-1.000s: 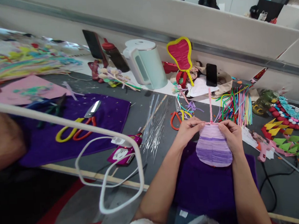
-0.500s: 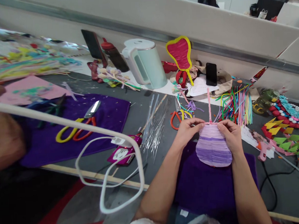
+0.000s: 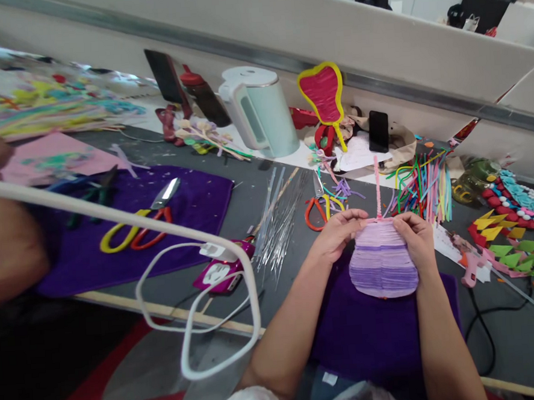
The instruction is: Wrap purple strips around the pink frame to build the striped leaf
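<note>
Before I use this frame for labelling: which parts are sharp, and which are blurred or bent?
Head view: the left hand, right hand and purple woven piece between them are sharp; the arm at the left edge is smeared; the partition wall slants with wide-angle distortion; lighting is even, without harsh glare.

- Purple ribbed fan [image 3: 382, 264]: fuzzy pipe-cleaner coils, matt.
- Pink stem [image 3: 377, 187]: fuzzy chenille.
- Purple cloth [image 3: 374, 332]: soft, matt fabric.
- Kettle [image 3: 260, 111]: smooth, glossy plastic.
- Wire rods [image 3: 280, 220]: shiny metal.
- Tabletop [image 3: 244, 207]: dull grey, matt.
</note>
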A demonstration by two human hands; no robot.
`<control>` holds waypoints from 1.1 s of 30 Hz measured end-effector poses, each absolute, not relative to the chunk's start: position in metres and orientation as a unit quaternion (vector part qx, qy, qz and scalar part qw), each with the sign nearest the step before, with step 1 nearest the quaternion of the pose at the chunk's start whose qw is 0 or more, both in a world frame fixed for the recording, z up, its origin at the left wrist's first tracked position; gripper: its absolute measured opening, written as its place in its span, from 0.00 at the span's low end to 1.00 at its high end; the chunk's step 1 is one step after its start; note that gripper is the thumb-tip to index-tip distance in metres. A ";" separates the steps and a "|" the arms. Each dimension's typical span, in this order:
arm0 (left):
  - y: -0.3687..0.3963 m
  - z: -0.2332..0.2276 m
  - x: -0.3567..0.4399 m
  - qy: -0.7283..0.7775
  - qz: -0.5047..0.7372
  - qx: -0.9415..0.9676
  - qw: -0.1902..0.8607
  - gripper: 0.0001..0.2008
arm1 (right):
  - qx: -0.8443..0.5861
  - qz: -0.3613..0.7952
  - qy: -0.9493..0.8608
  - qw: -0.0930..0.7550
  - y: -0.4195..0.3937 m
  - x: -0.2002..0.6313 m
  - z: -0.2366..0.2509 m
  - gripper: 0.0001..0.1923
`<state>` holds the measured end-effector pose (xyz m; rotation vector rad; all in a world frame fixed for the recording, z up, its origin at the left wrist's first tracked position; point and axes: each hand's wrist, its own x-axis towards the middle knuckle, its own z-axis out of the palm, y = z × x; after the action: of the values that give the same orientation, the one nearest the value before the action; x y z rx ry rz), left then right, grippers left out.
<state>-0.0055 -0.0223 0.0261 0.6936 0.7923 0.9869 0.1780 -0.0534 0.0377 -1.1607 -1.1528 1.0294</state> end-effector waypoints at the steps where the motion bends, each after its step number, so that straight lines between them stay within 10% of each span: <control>1: -0.022 0.026 -0.005 0.357 0.447 0.310 0.760 0.16 | -0.492 0.443 -0.487 0.570 -0.053 0.179 0.037 0.11; 17: -0.018 0.007 -0.003 0.306 0.413 0.255 0.819 0.25 | -0.497 0.458 -0.490 0.550 -0.045 0.185 0.026 0.12; 33: -0.025 0.013 0.002 0.387 0.450 0.584 0.554 0.09 | -0.522 0.452 -0.471 0.549 -0.041 0.182 0.014 0.16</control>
<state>0.0019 -0.0246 0.0127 1.3811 0.9138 1.0639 0.1817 -0.0406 0.0135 -1.2359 -1.1164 1.0703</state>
